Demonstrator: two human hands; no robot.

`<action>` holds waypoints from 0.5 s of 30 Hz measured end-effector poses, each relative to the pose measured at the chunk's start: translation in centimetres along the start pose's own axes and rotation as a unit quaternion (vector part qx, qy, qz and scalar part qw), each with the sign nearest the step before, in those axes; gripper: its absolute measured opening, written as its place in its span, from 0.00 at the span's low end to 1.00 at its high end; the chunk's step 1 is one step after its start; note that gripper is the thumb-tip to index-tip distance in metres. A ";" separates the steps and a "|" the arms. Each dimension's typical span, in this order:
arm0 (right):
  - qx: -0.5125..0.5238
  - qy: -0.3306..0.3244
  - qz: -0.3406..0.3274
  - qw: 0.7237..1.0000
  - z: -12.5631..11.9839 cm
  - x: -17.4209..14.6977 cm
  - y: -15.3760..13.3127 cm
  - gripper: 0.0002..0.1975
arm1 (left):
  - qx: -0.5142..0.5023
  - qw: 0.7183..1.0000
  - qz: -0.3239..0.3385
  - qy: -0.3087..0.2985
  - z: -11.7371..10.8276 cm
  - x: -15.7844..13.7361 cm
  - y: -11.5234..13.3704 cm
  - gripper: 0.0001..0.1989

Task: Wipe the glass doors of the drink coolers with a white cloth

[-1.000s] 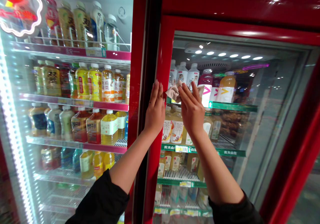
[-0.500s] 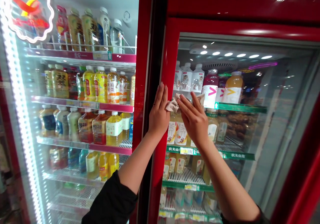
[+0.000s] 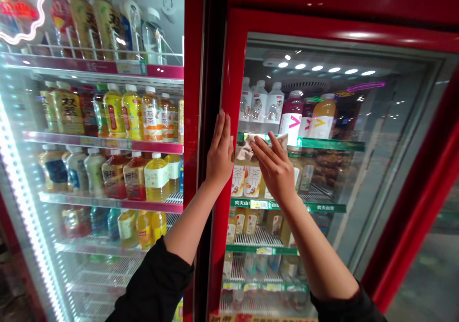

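My left hand lies against the red door frame of the right drinks cooler, its fingers stretched upward and holding nothing. To its right, my right hand presses a crumpled whitish cloth onto the glass door. The cloth pokes out to the left of the fingers and above them. Part of it is hidden under the hand. Behind the glass, just below the cloth, stand tea drink cartons or bottles.
To the left is a second cooler with a red frame and several shelves of bottled drinks. A lit round sign hangs at its upper left. White bottles and an orange drink stand behind the right glass.
The view has shifted, so the coolers appear farther left. My right hand and the cloth have slid slightly right across the glass, away from the door frame. My left hand stays on the frame.
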State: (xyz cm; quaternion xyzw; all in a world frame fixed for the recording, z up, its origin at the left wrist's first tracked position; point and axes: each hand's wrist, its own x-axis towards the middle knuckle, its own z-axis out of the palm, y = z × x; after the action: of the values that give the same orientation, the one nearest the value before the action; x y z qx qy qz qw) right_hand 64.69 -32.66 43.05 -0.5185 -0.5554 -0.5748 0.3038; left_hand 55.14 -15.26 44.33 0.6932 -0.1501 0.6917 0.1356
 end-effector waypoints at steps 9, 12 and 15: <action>0.027 0.014 -0.012 0.999 2.3 0.8 -2.6 0.38 | 0.014 1.000 -0.006 0.012 -0.2 -0.2 0.1 0.39; 0.020 -0.022 -0.052 0.998 0.8 -1.0 -1.6 0.39 | 0.035 0.999 -0.006 0.011 -0.1 -0.1 0.0 0.38; 0.003 -0.027 -0.053 0.998 -0.5 -1.9 -0.2 0.42 | 0.056 0.998 -0.001 0.017 0.0 -0.1 0.0 0.39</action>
State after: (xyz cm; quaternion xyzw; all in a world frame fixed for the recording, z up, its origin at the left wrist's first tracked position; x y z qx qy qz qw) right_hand 64.95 -33.49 41.27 -0.5025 -0.5920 -0.5742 0.2595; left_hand 55.18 -15.25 44.24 0.6879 -0.1080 0.7108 0.0996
